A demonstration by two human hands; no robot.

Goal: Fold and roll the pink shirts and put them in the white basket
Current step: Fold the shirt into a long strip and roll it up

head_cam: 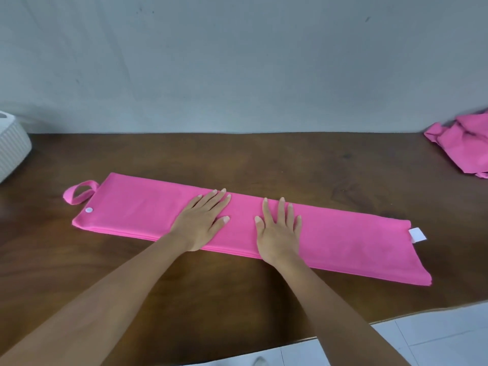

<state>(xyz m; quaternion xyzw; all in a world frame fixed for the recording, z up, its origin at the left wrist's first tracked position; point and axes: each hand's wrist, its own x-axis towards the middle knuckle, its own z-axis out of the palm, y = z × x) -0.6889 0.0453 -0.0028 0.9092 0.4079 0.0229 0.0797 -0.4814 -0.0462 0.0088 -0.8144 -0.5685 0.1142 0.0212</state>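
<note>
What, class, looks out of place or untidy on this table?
The crumpled pink pile at the table's far right edge lies unfolded. The folded shirt under both flat hands lies neat, with a white tag poking out at its right end.

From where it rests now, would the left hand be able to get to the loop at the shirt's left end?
Probably yes. The left hand lies flat on the folded shirt, and the loop sticks out at the end on that same side. Only flat cloth and bare table lie between them; the basket stands further back.
</note>
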